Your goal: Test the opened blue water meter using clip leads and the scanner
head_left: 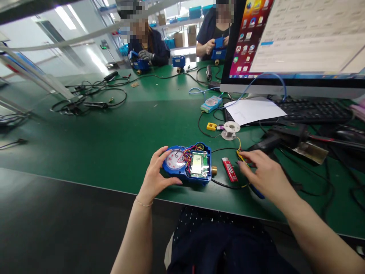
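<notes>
A blue water meter (pixel 188 163) lies open on the green table (pixel 114 144), showing a white dial, coloured wires and a green circuit board. My left hand (pixel 155 173) grips its left end. My right hand (pixel 261 173) rests on the table to the right, its fingers on a yellow-handled tool (pixel 242 156) with a blue part showing under the palm. A red lighter (pixel 229 169) lies between the meter and my right hand.
A monitor (pixel 296 42), keyboard (pixel 310 110) and white paper (pixel 253 110) stand at the right. A solder spool (pixel 230 129), a yellow connector (pixel 211 126) and a small light-blue device (pixel 211 103) lie behind the meter. Cables sprawl at the left. Two other people handle blue meters at the far edge.
</notes>
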{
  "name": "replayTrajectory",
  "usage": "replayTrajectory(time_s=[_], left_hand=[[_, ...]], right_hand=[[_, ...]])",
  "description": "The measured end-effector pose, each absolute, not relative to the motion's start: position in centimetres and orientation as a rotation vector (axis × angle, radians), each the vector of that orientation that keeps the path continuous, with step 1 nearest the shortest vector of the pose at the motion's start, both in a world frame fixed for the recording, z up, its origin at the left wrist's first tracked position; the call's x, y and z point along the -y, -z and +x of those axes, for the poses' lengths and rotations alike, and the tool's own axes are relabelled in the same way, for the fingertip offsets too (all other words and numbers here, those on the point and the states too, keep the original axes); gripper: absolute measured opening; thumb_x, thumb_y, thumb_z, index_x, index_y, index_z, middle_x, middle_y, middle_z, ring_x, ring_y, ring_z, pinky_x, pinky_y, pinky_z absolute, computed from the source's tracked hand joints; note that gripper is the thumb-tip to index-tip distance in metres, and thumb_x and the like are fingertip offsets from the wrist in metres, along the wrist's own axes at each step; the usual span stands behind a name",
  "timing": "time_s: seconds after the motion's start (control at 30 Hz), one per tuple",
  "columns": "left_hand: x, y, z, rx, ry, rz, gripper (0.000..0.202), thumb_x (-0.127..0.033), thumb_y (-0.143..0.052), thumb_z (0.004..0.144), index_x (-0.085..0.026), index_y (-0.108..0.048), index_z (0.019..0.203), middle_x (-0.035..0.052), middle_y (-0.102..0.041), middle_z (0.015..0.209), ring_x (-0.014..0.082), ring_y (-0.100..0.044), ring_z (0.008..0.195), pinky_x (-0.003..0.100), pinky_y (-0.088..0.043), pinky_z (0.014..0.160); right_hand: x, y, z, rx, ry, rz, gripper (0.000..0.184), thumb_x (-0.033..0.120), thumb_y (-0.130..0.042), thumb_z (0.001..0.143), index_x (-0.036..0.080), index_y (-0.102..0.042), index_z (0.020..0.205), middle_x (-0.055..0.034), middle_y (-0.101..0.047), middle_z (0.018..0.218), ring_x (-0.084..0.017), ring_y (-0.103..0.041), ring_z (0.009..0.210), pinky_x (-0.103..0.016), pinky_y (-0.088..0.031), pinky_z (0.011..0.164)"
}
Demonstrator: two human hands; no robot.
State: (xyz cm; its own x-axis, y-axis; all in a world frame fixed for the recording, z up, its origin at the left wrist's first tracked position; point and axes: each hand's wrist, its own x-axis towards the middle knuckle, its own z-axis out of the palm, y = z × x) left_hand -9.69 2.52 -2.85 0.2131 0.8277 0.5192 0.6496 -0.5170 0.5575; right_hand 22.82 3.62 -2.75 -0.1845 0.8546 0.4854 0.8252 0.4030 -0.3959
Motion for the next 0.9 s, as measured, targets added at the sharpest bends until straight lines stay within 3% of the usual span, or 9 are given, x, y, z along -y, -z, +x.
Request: replayTrajectory(time_s=[0.17,0.53,0.77,0.9], left_hand=[[-3.5,4.3,-10.2,-1.376,-1.100,2.125,0.088,-0.055,-0.079,0.053,-0.023,-0.043,0.127,0.0126,-0.046,0.130,0.0299,-0.044,0.121,0.048,-0.038,0.103],[-2.9,5.6,-9.3,-1.507,-1.301,2.080,0.077,-0.047,-0.081,0.053,-0.019,-0.049,0.117,0.0125,-0.054,0.120,0.0293,-0.052,0.113,0.047,-0.045,0.096],[0.0,5.6,-7.7,-2.243,-1.458,1.720,0.072,-0.056,-0.072,0.060,-0.019,-0.048,0.117,0.0137,-0.054,0.119,0.0320,-0.055,0.108,0.049,-0.048,0.091],[0.6,5.6,-9.9,-2.756,-1.386,1.447,0.070,-0.062,-0.057,0.071,-0.019,-0.042,0.124,0.0171,-0.049,0.124,0.0385,-0.051,0.110,0.056,-0.049,0.083]], right_hand=[[-1.5,5.1,20.7,2.122,0.088,-1.418,0.028,0.033,-0.046,0.087,0.015,-0.058,0.105,-0.0099,-0.057,0.101,-0.020,-0.058,0.090,-0.035,-0.051,0.080],[-0.8,7.4,21.5,2.123,0.153,-1.464,0.027,0.030,-0.049,0.086,0.013,-0.059,0.104,-0.0135,-0.054,0.108,-0.023,-0.055,0.100,-0.039,-0.050,0.085],[-0.9,7.1,23.8,2.034,0.356,-1.342,0.025,0.030,-0.051,0.084,0.015,-0.060,0.102,-0.0128,-0.057,0.107,-0.023,-0.057,0.095,-0.040,-0.049,0.082],[0.2,10.3,27.2,1.969,0.327,-1.225,0.030,0.031,-0.059,0.076,0.027,-0.062,0.105,-0.0059,-0.062,0.107,-0.022,-0.061,0.094,-0.035,-0.052,0.079]])
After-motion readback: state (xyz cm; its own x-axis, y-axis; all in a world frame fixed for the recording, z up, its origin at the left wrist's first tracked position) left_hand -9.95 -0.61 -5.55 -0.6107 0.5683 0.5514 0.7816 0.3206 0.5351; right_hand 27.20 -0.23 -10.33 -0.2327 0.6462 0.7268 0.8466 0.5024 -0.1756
